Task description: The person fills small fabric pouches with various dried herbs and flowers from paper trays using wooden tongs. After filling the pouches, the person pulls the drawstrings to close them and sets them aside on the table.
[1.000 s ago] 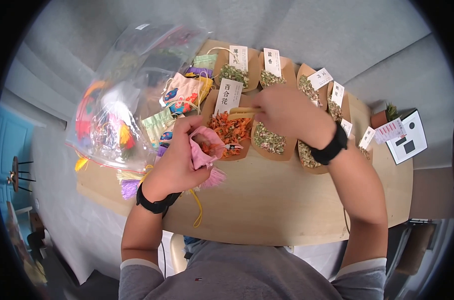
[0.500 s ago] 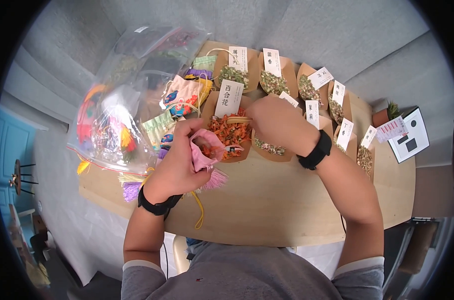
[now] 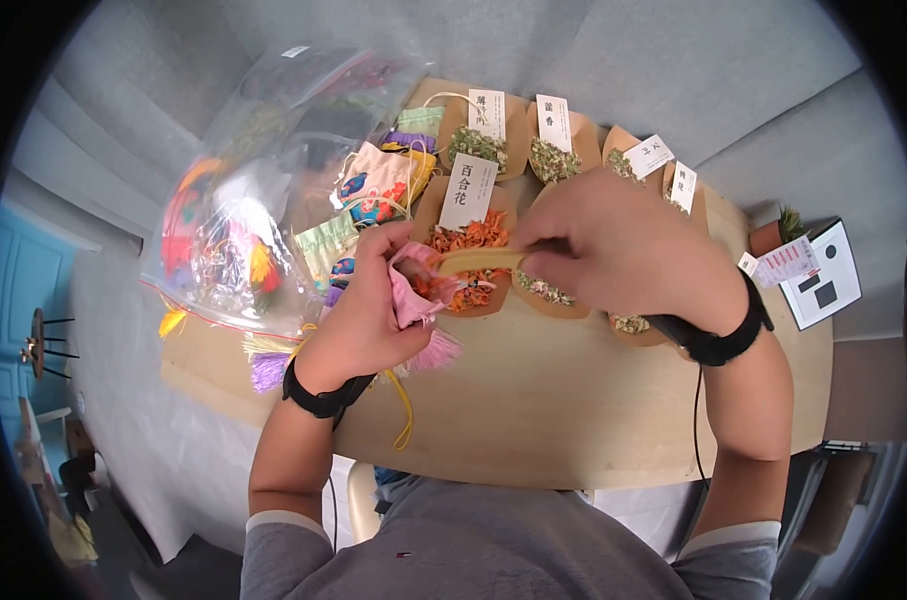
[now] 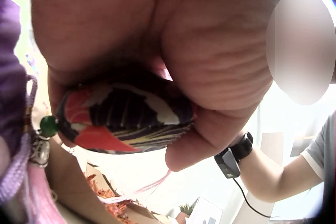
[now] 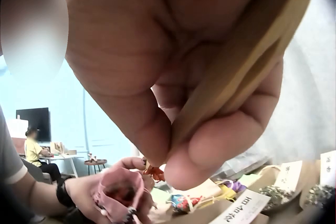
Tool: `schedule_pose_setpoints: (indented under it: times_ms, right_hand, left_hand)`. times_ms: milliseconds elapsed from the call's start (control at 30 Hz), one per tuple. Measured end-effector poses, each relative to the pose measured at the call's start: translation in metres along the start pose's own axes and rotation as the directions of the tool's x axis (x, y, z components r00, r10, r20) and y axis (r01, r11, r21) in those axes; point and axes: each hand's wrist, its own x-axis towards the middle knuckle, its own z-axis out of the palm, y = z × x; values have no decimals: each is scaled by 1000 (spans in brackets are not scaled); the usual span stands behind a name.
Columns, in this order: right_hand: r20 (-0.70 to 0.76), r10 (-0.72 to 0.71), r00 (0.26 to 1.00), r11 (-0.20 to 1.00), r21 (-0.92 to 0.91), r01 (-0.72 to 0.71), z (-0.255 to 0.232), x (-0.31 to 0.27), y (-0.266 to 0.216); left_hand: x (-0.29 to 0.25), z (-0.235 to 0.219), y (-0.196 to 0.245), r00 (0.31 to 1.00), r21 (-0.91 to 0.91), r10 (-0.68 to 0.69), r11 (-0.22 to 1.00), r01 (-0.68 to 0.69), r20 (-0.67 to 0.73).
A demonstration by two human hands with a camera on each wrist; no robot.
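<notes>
The left hand (image 3: 361, 325) grips a small pink pouch (image 3: 410, 302) whose mouth gapes, with orange petals inside. In the left wrist view its patterned side (image 4: 126, 116) shows between fingers and thumb. Pinched in the right hand (image 3: 623, 250) are wooden tongs (image 3: 483, 261), their tips at the pouch mouth. Orange petals (image 5: 154, 172) show just below the fingertips in the right wrist view. Under the tongs lies a kraft paper tray of orange dried petals (image 3: 470, 234), a white label card (image 3: 468, 190) standing at its back. A pink tassel (image 3: 435, 350) hangs beside the left hand.
More kraft trays of dried herbs (image 3: 555, 160) with label cards stand behind and to the right. Embroidered pouches (image 3: 376, 180) and a large clear plastic bag (image 3: 273, 190) lie at the left. A potted plant (image 3: 770, 234) stands far right. A seated person (image 5: 34, 150) is in the background.
The tongs have come up from the orange petals and moved left to the pouch mouth. The pouch has tilted toward them, still gripped by the left hand.
</notes>
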Motion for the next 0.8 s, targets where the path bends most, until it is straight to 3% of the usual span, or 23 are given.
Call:
schedule_pose_setpoints:
  times_ms: [100, 167, 333, 400, 433, 500, 567, 600, 667, 733, 800]
  right_hand:
    - [57, -84, 995, 992, -95, 89, 24, 11, -4]
    - [-37, -227, 973, 956, -201, 215, 50, 16, 5]
    - [-27, -164, 986, 974, -161, 158, 21, 13, 3]
    - [28, 22, 999, 986, -169, -17, -3, 9, 9]
    - [27, 22, 999, 985, -170, -17, -1, 6, 15]
    - [-105, 27, 994, 905, -419, -69, 14, 2, 33]
    - [-77, 28, 997, 869, -490, -62, 26, 5, 34]
    - [-46, 27, 999, 830, -556, -48, 32, 8, 34]
    - [0, 40, 999, 797, -603, -31, 48, 15, 48]
    - [44, 58, 997, 762, -647, -16, 59, 20, 53]
    - [-17, -7, 1000, 799, -601, -4, 65, 24, 53]
  left_hand:
    - [-2, 1, -3, 999, -13, -48, 999, 48, -10]
    - [-1, 0, -3, 999, -8, 24, 1000, -24, 26]
    - [-2, 0, -2, 1000, -63, -9, 998, 10, 9]
    - [-2, -1, 0, 999, -74, -50, 996, 51, 8]
    - [-2, -1, -2, 999, -89, -37, 995, 38, 13]
    - [-2, 0, -7, 1000, -105, -20, 994, 22, 22]
    - [-3, -2, -10, 999, 71, 32, 997, -33, 15]
    - [-2, -1, -9, 999, 71, 32, 997, -33, 16]
    - [-2, 1, -4, 999, -101, -19, 995, 22, 31]
    - [-4, 1, -10, 999, -94, -30, 995, 33, 26]
    - [-4, 1, -11, 999, -90, -38, 995, 40, 21]
